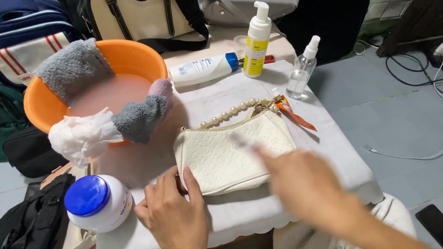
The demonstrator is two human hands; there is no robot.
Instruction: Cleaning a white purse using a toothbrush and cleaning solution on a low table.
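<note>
A small cream embossed handbag [226, 153] with a pearl handle lies on a white cloth [246, 208] covering a low table. My left hand [176, 213] rests on the cloth and presses the bag's lower left corner with its fingers. My right hand [300, 180] is blurred over the bag's right side; a thin pale stick-like thing seems to stick out of its fingers, too blurred to name. An orange ribbon tag [296, 116] hangs from the handle's right end.
An orange basin [135, 52] of cloudy water holds grey cloths [72, 65] and a white rag. A white jar with a blue lid [95, 202] stands left. Behind the bag are a lying bottle [201, 70], a pump bottle [256, 43] and a clear spray bottle [302, 71]. Bags and cables surround the table.
</note>
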